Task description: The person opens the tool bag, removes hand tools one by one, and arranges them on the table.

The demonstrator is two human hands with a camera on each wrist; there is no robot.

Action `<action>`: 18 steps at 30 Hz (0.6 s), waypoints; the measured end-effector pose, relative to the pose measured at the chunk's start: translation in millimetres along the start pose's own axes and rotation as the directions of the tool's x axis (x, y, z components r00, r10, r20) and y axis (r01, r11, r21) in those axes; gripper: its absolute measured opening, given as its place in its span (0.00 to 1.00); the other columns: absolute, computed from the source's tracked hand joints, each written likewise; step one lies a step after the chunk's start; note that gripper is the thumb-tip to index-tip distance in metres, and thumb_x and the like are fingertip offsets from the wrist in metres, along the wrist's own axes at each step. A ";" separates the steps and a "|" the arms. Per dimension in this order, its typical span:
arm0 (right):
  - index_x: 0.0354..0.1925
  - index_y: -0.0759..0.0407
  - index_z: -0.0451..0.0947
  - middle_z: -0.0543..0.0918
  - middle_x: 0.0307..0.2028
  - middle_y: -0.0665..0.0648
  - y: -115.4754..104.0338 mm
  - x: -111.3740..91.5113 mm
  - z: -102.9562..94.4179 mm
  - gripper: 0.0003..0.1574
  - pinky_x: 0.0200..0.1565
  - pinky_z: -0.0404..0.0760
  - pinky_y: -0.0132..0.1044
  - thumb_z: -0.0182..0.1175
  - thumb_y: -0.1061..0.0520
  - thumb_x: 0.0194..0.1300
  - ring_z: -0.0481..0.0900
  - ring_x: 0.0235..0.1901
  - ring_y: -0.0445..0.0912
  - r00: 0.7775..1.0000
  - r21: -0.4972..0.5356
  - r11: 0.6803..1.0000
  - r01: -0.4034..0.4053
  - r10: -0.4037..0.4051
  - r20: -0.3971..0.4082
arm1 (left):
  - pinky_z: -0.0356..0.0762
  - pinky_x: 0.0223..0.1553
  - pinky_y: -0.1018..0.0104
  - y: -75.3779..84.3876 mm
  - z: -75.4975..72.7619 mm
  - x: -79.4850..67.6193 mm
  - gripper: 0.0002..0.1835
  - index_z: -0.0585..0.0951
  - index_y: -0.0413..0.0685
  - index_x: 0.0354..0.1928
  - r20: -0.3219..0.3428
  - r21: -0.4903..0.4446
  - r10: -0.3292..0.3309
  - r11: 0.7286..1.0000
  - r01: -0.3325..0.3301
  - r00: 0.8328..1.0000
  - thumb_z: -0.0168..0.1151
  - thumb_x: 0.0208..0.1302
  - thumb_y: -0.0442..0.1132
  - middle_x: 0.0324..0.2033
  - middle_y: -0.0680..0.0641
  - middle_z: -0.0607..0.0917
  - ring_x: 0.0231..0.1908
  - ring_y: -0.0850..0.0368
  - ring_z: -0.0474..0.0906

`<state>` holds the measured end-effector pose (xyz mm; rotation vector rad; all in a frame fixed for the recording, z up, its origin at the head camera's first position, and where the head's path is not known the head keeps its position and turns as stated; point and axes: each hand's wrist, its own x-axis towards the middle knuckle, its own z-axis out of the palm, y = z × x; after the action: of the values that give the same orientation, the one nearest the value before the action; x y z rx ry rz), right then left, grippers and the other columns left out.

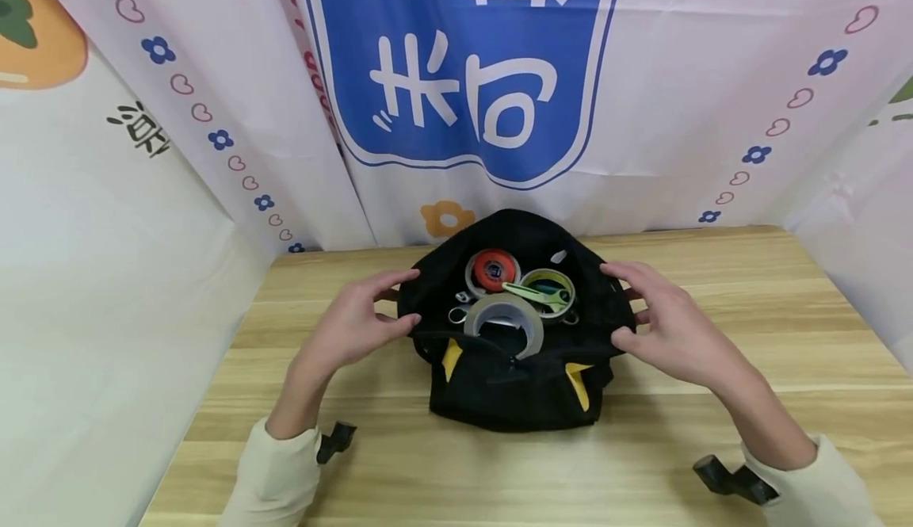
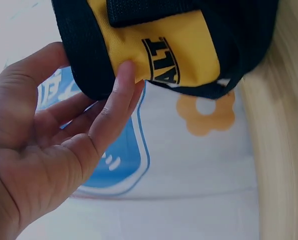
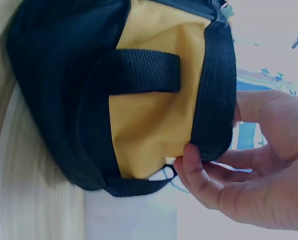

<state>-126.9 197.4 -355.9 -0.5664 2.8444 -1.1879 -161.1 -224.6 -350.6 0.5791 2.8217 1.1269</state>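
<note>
A black and yellow tool bag (image 1: 513, 404) stands on the table with its mouth wide open. My left hand (image 1: 349, 325) holds the left end of its rim, and the letters "ALT" show on the yellow side (image 2: 191, 47) in the left wrist view. At the opposite end, my right hand (image 1: 674, 329) holds the rim between thumb and fingers. Inside lie a wide tape roll (image 1: 531, 322), a red round roll (image 1: 492, 271), a yellowish tape roll (image 1: 568, 288) and a light green tool, perhaps scissors (image 1: 531, 295). Smaller items among them are hard to make out.
The wooden table (image 1: 342, 471) runs back to a printed cloth (image 1: 656, 115) hanging behind the bag. White cloth walls (image 1: 107, 273) close in both sides. A black strap mount (image 1: 335, 441) sits by each cuff.
</note>
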 end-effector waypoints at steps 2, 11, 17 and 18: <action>0.80 0.59 0.64 0.70 0.77 0.63 4.5 -2.5 -4.4 0.50 0.53 0.89 0.53 0.69 0.68 0.63 0.80 0.63 0.64 1.000 0.003 1.000 0.001 -0.001 0.002 | 0.93 0.46 0.61 -5.5 -3.9 -0.9 0.32 0.79 0.45 0.73 -0.001 0.000 -0.006 1.000 0.006 1.000 0.75 0.67 0.34 0.69 0.40 0.82 0.60 0.38 0.85; 0.80 0.56 0.64 0.71 0.76 0.60 12.8 -3.7 -8.0 0.48 0.52 0.89 0.37 0.67 0.66 0.65 0.80 0.63 0.60 1.000 0.023 1.000 0.006 -0.006 0.005 | 0.92 0.50 0.62 -15.4 -5.0 -1.5 0.32 0.78 0.45 0.73 0.023 -0.047 0.041 0.998 -0.040 0.999 0.74 0.68 0.35 0.70 0.40 0.81 0.62 0.38 0.83; 0.82 0.56 0.63 0.68 0.78 0.60 13.6 0.7 -7.6 0.50 0.53 0.90 0.35 0.66 0.69 0.66 0.75 0.64 0.58 1.000 0.140 0.990 0.019 -0.021 0.016 | 0.92 0.50 0.63 -5.6 1.7 -0.8 0.33 0.77 0.44 0.74 0.011 -0.098 0.084 0.992 -0.082 0.996 0.74 0.68 0.32 0.70 0.40 0.81 0.61 0.38 0.84; 0.82 0.56 0.63 0.68 0.77 0.61 13.7 2.4 -8.1 0.50 0.52 0.90 0.34 0.65 0.70 0.65 0.75 0.64 0.57 0.999 0.172 0.985 0.024 -0.027 0.018 | 0.92 0.50 0.63 -3.0 3.2 -0.6 0.33 0.77 0.44 0.74 0.007 -0.114 0.088 0.990 -0.087 0.996 0.74 0.67 0.31 0.70 0.40 0.81 0.61 0.39 0.84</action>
<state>-134.7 211.1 -359.3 -0.6039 2.6898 -1.4046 -161.0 -224.7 -355.1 0.7040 2.7239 1.2841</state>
